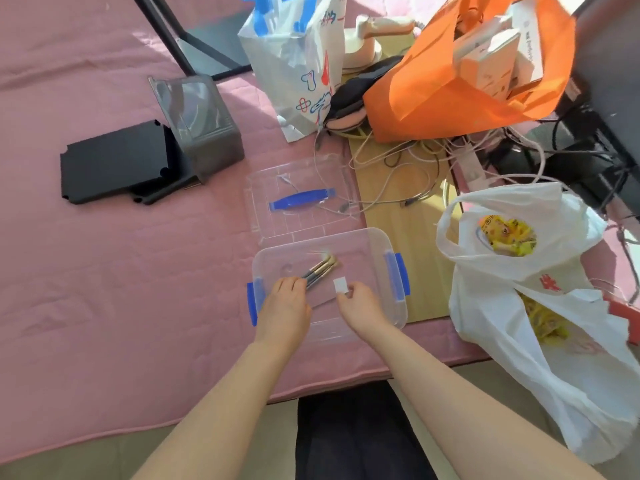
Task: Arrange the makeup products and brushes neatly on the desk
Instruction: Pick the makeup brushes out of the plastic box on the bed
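Left hand grips the dark handles of pale-bristled makeup brushes lying inside the clear plastic box with blue latches. Right hand pinches a small white square piece. Unpacking seems underway; next, lift the brushes clear onto the pink quilted cover.

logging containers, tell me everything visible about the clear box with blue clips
The clear box is see-through plastic, rectangular with rounded corners, a blue latch on each short side. It sits open and upright on the pink cloth, its lid lying just behind. Inside lie a few makeup brushes. The left hand grips the brush handles; the right hand pinches a small white piece.
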Demonstrator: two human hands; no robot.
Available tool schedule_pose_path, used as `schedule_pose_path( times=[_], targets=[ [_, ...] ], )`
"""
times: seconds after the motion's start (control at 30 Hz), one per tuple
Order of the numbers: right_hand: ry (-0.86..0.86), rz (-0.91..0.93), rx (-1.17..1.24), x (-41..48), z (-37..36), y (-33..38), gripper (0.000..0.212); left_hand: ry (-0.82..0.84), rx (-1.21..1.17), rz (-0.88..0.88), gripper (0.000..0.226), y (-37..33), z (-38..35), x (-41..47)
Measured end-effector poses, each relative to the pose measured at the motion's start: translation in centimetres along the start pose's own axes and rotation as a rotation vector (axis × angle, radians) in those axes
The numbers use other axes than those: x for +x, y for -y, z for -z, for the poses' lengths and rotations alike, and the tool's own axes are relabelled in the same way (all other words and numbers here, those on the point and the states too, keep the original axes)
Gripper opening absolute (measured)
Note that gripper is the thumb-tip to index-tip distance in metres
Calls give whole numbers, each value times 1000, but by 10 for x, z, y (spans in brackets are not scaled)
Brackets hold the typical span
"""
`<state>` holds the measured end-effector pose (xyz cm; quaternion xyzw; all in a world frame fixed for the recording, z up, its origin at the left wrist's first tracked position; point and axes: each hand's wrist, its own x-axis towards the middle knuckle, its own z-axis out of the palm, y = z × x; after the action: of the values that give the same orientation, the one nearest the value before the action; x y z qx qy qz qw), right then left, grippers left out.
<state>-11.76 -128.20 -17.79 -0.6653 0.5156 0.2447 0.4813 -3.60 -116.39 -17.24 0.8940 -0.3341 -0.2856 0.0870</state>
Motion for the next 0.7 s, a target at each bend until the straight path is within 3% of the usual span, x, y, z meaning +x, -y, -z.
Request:
schedule_pose_path(
  times=[0.23,0.5,0.7],
  targets=[
    [-7,-172,116,67,-28,-22,37,70,-172,185,33,9,-45,55],
    [106,-272,62,106,-52,-33,40,143,45,166,30,18,-78,88],
    [11,-329,76,126,-60,-30,40,171,142,154,30,27,-91,105]
  ],
)
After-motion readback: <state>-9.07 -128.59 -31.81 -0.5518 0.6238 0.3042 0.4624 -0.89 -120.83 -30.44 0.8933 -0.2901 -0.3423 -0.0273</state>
